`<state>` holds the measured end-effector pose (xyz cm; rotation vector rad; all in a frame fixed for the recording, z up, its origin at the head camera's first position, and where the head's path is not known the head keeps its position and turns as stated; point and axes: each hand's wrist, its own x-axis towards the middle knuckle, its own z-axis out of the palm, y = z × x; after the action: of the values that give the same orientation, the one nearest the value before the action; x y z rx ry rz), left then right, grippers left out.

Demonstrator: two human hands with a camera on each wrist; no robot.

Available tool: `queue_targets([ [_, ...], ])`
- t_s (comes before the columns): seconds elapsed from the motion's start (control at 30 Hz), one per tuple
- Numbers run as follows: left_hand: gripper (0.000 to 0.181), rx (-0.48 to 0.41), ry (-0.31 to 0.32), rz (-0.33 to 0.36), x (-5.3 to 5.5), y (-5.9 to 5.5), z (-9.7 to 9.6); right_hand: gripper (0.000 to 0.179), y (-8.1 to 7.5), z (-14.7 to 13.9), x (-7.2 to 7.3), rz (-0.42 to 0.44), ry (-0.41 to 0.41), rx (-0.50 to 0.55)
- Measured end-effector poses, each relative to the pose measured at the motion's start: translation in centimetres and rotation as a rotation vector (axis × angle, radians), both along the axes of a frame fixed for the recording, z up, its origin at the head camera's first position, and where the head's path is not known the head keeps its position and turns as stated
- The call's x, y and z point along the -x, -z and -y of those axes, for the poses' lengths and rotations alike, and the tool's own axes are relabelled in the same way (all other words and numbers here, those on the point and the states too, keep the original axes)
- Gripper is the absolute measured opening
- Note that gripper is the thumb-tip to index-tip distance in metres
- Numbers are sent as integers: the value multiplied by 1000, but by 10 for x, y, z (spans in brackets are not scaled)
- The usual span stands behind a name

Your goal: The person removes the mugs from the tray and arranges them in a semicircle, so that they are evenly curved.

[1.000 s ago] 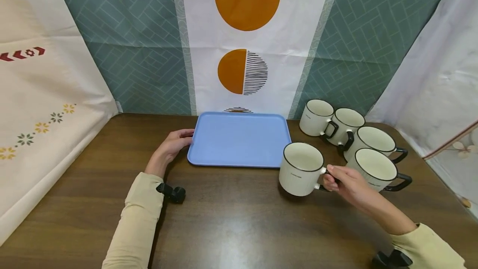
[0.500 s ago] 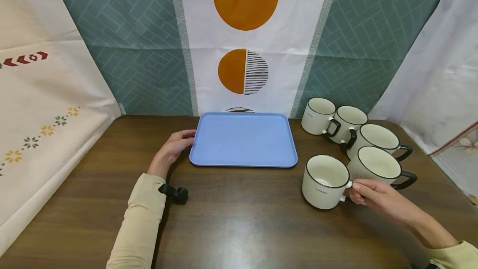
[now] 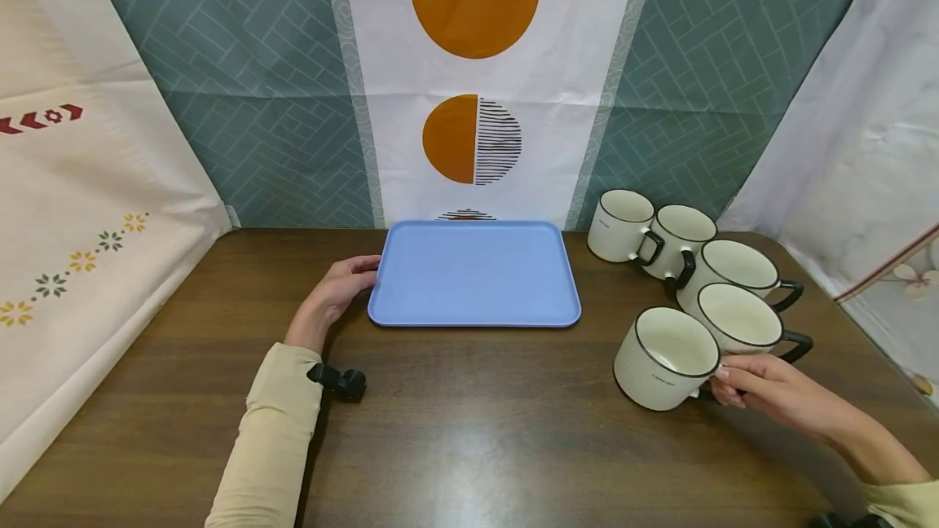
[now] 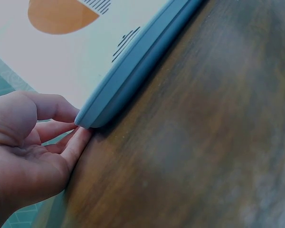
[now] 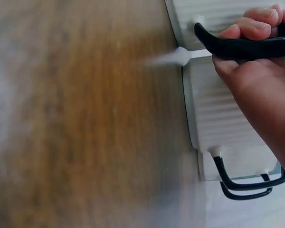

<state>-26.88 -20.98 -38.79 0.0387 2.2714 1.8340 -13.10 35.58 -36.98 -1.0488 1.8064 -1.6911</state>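
My right hand (image 3: 781,398) grips the black handle (image 5: 249,49) of a white mug (image 3: 653,377) with a dark rim. That mug leans a little to the left in the head view, right in front of the nearest of several like mugs (image 3: 741,316). A light blue tray (image 3: 473,275) lies flat toward the back of the table. At its left edge, my left hand (image 3: 336,293) pinches the rim (image 4: 97,111) between thumb and fingers, as the left wrist view shows.
The other mugs run in a row at the back right, their black handles (image 3: 795,346) sticking out. Behind the wooden table (image 3: 440,430) hangs a green and white cloth (image 3: 293,104). Pale cloths (image 3: 95,210) flank both sides.
My right hand has carried the mug rightward and nearer, away from the tray's right corner to the front of the mug row. The mug now tilts. My left hand stays at the tray.
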Motion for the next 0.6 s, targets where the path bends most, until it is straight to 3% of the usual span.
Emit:
queue_targets([
  [0.23,52,-1,1,-16,1,1,2,32,2,-3,-3,-9,35,-6],
  [0.4,51,0,-3,-7,2,1,2,33,2,-6,-5,-61,72,-22],
  [0.5,51,-1,2,-9,2,1,2,33,0,-5,-9,-133,172,-92],
  [0.6,52,-12,6,-10,1,2,1,32,-4,-3,-16,-225,322,-252],
])
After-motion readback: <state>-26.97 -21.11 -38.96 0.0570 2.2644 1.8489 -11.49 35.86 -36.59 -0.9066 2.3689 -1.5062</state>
